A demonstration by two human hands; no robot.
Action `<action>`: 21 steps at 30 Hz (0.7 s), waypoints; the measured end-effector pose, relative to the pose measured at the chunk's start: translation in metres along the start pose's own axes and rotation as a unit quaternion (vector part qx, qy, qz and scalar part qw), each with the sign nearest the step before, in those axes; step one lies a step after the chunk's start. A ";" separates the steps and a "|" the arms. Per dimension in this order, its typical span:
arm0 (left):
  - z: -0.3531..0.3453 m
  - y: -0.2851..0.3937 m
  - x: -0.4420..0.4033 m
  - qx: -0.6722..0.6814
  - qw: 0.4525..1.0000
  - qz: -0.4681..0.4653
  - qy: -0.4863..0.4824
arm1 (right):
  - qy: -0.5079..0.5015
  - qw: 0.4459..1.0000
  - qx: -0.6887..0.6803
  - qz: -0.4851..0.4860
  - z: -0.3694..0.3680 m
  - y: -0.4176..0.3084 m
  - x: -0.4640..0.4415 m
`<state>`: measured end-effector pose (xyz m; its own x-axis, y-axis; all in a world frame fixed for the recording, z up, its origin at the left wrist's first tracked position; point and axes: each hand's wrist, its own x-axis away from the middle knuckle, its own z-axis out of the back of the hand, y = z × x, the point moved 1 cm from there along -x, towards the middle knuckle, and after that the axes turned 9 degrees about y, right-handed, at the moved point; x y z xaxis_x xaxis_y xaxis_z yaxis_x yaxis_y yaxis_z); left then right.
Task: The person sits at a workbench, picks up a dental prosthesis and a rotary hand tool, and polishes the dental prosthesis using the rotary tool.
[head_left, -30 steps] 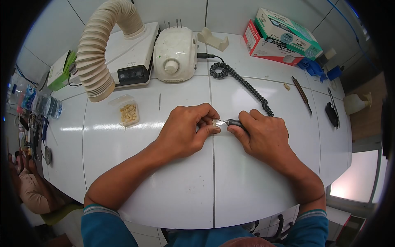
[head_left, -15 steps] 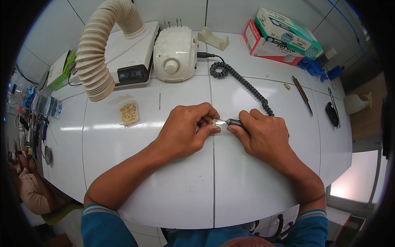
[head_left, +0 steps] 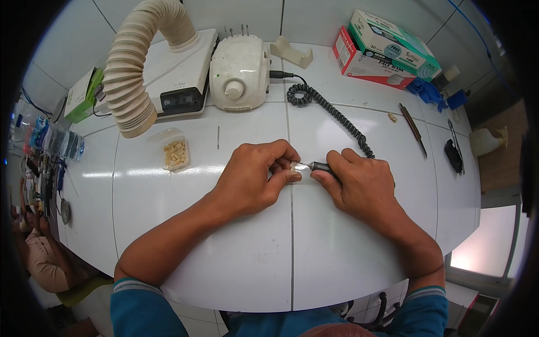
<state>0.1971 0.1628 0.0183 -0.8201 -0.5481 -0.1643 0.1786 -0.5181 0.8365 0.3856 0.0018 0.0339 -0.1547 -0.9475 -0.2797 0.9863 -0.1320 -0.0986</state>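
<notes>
Small pale piece (head_left: 293,167): seen in the head view, the only one, between the two hands, held just above the desk (head_left: 236,264). It is pinched between thumb and fingers of the left hand (head_left: 250,174), which is nearly closed around it; most of its shape is covered. By the right hand (head_left: 362,182) a dark handpiece (head_left: 324,168) is gripped pen-fashion, fingers curled close, its thin metal tip pointed at the piece. Whether tip and piece are touching cannot be told.

Progress, as judged: work on this piece appears under way, both piece and tool being held in position. How much has been shaped, and how much is left, cannot be read at this size.

Beyond the left hand and to its left, pale bits (head_left: 176,153) are kept in an open clear tub (head_left: 187,156); whether these have been worked cannot be told. A thin metal rod (head_left: 218,137) is laid nearer that hand. Farther out, a white control box (head_left: 238,76) is placed, with a coiled cord (head_left: 337,117) led toward the right hand; its far end is hidden. Beyond the right hand and to its right, a small lump (head_left: 392,117) and a slim pointed tool (head_left: 412,130) are noted, lying near each other.
</notes>
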 end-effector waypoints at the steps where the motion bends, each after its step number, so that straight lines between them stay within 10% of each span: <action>1: 0.000 0.001 0.000 -0.001 1.000 0.001 -0.001 | 0.000 1.000 0.000 0.000 0.000 0.000 0.000; 21: -0.001 -0.001 0.000 0.003 1.000 0.000 -0.002 | 0.006 1.000 0.000 0.005 0.000 0.000 0.000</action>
<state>0.1975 0.1630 0.0170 -0.8227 -0.5451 -0.1614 0.1760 -0.5141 0.8395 0.3855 0.0017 0.0340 -0.1446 -0.9454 -0.2922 0.9879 -0.1215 -0.0959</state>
